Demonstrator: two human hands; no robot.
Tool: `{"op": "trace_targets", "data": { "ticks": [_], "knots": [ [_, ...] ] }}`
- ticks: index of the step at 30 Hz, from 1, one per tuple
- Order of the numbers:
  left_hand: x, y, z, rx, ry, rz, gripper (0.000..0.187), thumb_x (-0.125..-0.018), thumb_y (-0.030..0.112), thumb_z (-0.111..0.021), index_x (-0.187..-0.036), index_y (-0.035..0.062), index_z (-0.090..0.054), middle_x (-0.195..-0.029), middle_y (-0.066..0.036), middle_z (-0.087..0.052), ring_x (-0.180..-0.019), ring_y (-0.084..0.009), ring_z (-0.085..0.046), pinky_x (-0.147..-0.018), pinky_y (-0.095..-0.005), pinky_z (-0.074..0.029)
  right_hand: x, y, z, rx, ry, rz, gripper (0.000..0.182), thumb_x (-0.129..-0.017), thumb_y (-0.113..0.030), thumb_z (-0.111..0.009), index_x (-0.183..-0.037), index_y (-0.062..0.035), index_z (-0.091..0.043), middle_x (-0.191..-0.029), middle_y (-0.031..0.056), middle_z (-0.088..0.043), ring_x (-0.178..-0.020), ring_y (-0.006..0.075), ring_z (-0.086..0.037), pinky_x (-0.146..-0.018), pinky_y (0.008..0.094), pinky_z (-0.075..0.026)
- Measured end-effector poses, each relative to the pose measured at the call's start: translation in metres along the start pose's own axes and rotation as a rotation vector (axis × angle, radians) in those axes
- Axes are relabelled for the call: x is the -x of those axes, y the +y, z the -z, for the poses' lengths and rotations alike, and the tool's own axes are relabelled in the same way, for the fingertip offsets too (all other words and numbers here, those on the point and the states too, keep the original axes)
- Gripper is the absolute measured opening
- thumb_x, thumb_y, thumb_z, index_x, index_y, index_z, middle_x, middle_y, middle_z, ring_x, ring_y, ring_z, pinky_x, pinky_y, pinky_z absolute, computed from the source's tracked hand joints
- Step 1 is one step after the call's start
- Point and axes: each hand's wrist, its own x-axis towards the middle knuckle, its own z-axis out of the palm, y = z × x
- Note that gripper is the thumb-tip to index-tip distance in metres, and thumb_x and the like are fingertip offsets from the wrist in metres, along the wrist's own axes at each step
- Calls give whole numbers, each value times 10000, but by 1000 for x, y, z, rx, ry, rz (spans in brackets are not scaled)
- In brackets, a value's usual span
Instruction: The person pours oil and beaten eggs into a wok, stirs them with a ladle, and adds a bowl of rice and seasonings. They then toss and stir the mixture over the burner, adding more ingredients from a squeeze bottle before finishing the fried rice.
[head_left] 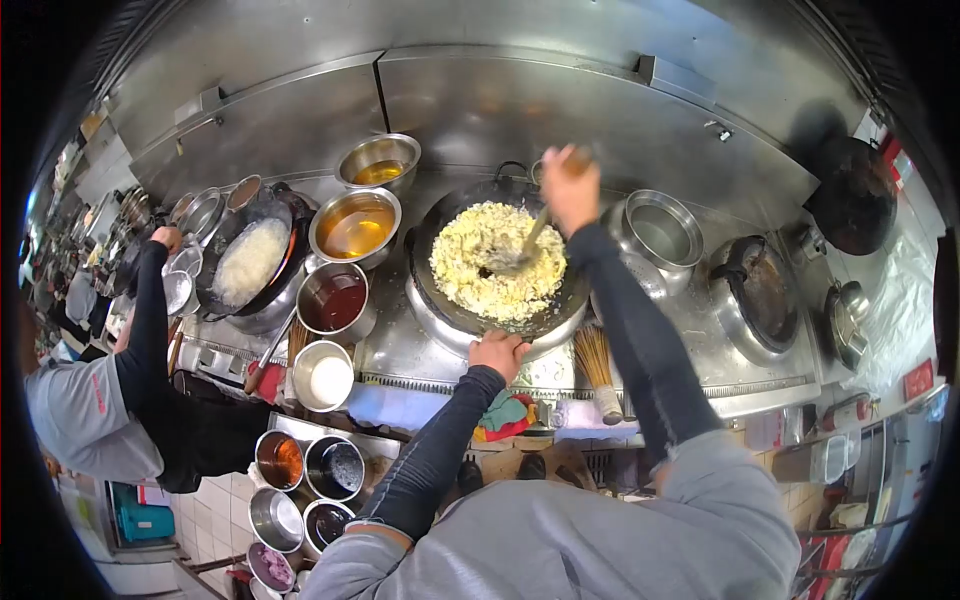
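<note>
My right hand [573,197] is wrapped round the wooden-ended handle of a ladle [537,229], raised over the far right side of a big black wok [572,302]. The ladle's metal head, slightly blurred, lies in pale yellow and white fried rice [470,285], with a small dark gap beside it. At the wok's near edge my left hand [498,357] is closed on the rim, its fingers partly hidden from above. The wok sits on a round steel burner ring [432,322], and its far loop handle shows against the wall.
Bowls of yellow liquid [357,228] and a pot of red sauce [334,302] stand left of the wok. Right are a bamboo brush [595,372], a steel pot [664,230] and another wok [765,290]. A co-worker [95,410] stands left by a wok of white food [250,265].
</note>
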Motion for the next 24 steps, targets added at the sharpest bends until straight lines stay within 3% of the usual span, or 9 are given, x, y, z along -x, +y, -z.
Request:
{"op": "trace_targets", "data": {
  "ticks": [7, 10, 12, 14, 16, 17, 19, 22, 24],
  "knots": [
    [-2, 1, 3, -16, 19, 32, 294, -890, 416, -545, -1012, 181, -674, -1046, -77, -609, -1025, -273, -548, -789, -499, -440, -20, 42, 20, -139, 12, -9, 244, -889, -139, -602, -676, -31, -551, -605, 26, -561, -555, 137, -539, -527, 313, -421],
    [-3, -1, 8, -16, -31, 22, 309, -898, 424, -531, -1030, 180, -667, -1073, -84, -603, -1050, -274, -541, -808, -499, -443, -38, -22, -3, -182, -81, -155, 246, -876, -120, -617, -668, -43, -513, -563, 13, -527, -509, 123, -537, -477, 305, -403],
    [-5, -3, 1, -1, -41, 45, 334, -907, 438, -517, -1050, 173, -661, -1107, -89, -598, -1083, -276, -533, -845, -506, -440, 0, -60, -1, -265, -138, -89, 274, -874, -134, -627, -652, -53, -490, -528, -9, -494, -466, 88, -484, -445, 296, -380],
    [-2, 2, 8, 8, -73, 91, 374, -915, 458, -498, -1085, 163, -653, -1140, -88, -588, -1112, -275, -523, -869, -505, -441, 25, 20, -11, -230, -237, -15, 264, -869, -147, -626, -661, -53, -493, -545, -2, -524, -494, 69, -491, -475, 283, -394],
    [-3, 2, 9, -1, -62, 68, 361, -916, 449, -495, -1074, 167, -655, -1136, -88, -585, -1105, -277, -522, -867, -503, -440, -15, 18, -5, 90, -52, 201, 257, -867, -179, -631, -675, -43, -527, -552, 3, -534, -499, 89, -498, -489, 285, -393],
    [3, 3, 6, -1, -68, 70, 361, -916, 449, -495, -1074, 167, -655, -1136, -88, -585, -1105, -277, -522, -867, -503, -440, -34, -12, 13, -33, -92, -84, 262, -882, -196, -613, -687, -30, -556, -565, 5, -549, -511, 102, -496, -505, 290, -399],
    [-6, 4, 5, -1, -63, 83, 352, -920, 439, -488, -1066, 167, -655, -1121, -90, -588, -1098, -281, -521, -862, -515, -435, -68, -29, 50, -77, -33, -31, 252, -905, -169, -584, -689, -39, -581, -588, -5, -570, -512, 90, -507, -497, 272, -414],
    [-6, 4, 5, -17, -101, 104, 328, -921, 429, -486, -1064, 188, -658, -1131, -75, -587, -1123, -258, -508, -879, -507, -411, -47, 52, 28, -142, 39, 90, 297, -916, -162, -610, -676, -145, -435, -503, -71, -373, -393, 41, -352, -378, 221, -276],
    [-8, 9, 10, -36, -110, 99, 318, -918, 419, -496, -1046, 182, -664, -1125, -73, -591, -1118, -252, -511, -873, -509, -415, -43, 14, 1, -198, -167, -141, 259, -870, -200, -648, -714, -58, -497, -556, -21, -475, -461, 85, -429, -453, 264, -349]
  ]
}}
